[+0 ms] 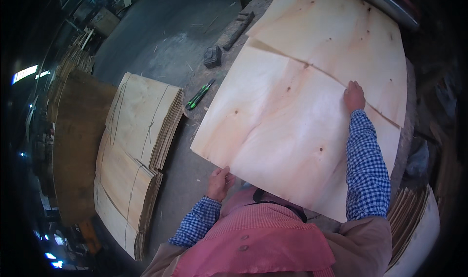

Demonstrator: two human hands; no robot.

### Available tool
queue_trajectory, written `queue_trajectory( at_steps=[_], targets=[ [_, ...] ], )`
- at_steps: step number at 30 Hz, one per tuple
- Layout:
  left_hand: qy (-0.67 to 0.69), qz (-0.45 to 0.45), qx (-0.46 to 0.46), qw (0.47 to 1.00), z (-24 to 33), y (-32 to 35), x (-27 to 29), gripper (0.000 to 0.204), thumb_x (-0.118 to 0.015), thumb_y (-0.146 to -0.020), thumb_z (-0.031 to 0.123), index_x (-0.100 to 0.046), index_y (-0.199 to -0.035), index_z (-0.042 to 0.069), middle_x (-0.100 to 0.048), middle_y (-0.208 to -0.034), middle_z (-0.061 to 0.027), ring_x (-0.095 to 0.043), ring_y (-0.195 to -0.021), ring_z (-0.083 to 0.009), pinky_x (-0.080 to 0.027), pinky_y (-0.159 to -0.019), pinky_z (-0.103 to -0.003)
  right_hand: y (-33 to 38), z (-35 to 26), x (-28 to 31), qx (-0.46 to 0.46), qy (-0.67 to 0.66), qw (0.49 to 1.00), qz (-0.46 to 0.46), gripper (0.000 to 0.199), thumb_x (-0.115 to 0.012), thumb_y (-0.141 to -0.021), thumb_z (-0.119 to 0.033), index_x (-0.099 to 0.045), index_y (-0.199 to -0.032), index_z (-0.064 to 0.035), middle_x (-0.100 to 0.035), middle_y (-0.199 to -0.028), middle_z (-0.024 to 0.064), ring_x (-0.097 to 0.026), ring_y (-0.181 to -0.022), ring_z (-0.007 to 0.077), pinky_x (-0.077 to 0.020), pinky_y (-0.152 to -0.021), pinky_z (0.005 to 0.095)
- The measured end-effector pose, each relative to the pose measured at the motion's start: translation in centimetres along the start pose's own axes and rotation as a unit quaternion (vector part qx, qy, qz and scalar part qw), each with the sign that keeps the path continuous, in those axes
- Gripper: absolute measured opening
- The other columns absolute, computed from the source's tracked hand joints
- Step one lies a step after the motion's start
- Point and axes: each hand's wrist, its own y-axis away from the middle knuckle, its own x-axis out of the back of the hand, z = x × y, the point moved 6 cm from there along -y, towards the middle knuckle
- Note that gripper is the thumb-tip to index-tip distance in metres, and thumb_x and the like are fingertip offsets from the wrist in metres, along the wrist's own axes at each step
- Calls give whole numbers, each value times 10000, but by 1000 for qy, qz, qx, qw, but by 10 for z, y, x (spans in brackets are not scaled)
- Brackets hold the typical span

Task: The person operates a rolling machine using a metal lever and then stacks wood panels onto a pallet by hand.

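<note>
A broad pale wood veneer sheet (273, 116) with knots lies in front of me, its near edge by my waist. Beyond it is a second veneer sheet (336, 23); the two meet along a slanting, shadowed edge, and which one overlaps cannot be made out. My right hand (355, 97) is closed at that edge, fingers curled on the veneer. At the near edge, left of my body, my left hand (220, 183) pinches the near sheet's rim between thumb and fingers.
A green utility knife (199, 95), a dark block (212, 56) and a dark bar (239, 30) lie left of the sheets. Tied veneer bundles (141, 116) stand further left. A metal roller-like edge (390, 1) borders the far right. More stacked veneer (409, 223) stands at lower right.
</note>
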Motion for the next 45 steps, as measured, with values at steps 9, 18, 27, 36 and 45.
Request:
queue_trajectory(
  at_steps=[9,18,27,36,45],
  targets=[
    [-241,-71,-52,966,34,1,2,248,-600,-928,258,-613,-855,21,-644,-752,-47,-608,-608,-132,-518,-591,-246,205,-48,15,42,-12,999,32,440,-524,-924,-187,-478,-1338,-48,-443,-1415,167,-372,-1321,391,-309,-1054,525],
    [55,-244,1,968,41,18,-27,193,-543,-963,174,-571,-1056,8,-661,-910,-81,-677,-749,-168,-550,-620,-257,385,-118,101,38,-79,988,-123,620,-711,-778,-288,-505,-1317,-60,-454,-1398,176,-383,-1315,392,-309,-1059,513],
    [-1,-335,-86,938,105,44,-34,234,-556,-950,120,-544,-1117,-44,-676,-933,-130,-699,-777,-218,-549,-551,-223,361,-100,162,45,-123,984,-123,659,-796,-659,-301,-575,-1242,-87,-519,-1334,133,-458,-1249,346,-401,-1027,425],
    [-92,-267,93,955,29,1,-13,258,-506,-976,196,-552,-1083,-35,-678,-973,-160,-698,-807,-232,-584,-623,-255,373,-81,109,72,-81,982,-152,616,-767,-703,-323,-562,-1241,-104,-521,-1337,85,-486,-1226,302,-469,-943,413],
    [43,-334,160,928,-3,19,-77,289,-490,-992,264,-552,-1092,0,-652,-1098,-153,-655,-989,-263,-578,-767,-318,331,-53,120,26,-108,990,-87,534,-657,-823,-344,-536,-1289,-112,-532,-1333,126,-488,-1226,328,-423,-986,440]
  ],
)
